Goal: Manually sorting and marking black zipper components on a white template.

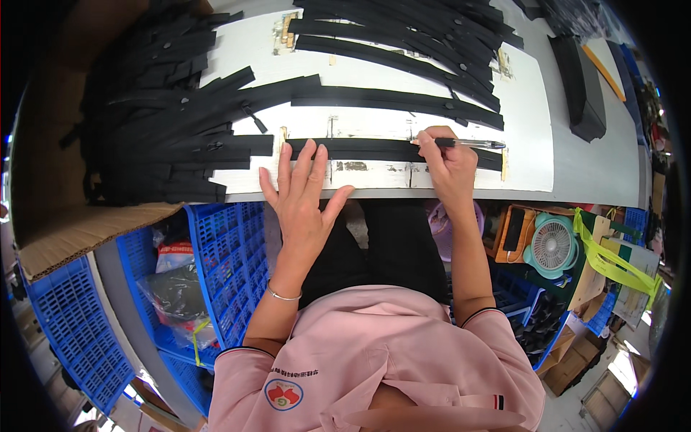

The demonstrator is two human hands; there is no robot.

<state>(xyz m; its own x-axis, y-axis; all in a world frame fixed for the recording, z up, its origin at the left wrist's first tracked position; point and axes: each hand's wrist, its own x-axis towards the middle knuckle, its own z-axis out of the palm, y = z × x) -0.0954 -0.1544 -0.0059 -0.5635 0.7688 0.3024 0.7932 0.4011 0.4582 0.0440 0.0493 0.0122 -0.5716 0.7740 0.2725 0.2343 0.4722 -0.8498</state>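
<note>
A long black strip [381, 150] lies flat along the near edge of the white work board [529, 137]. My left hand [302, 194] rests palm down with fingers spread, pressing the strip's left end against the board. My right hand [446, 162] grips a silver pen [471, 144] with its tip touching the strip near its middle. More black strips [403, 101] lie in rows farther back on the board.
A heap of black strips [158, 115] fills a cardboard box [79, 230] at the left. Blue plastic crates [230, 266] stand under the table at the left. A small green fan [552, 246] and yellow straps sit lower right. A black block [584, 86] lies at the right.
</note>
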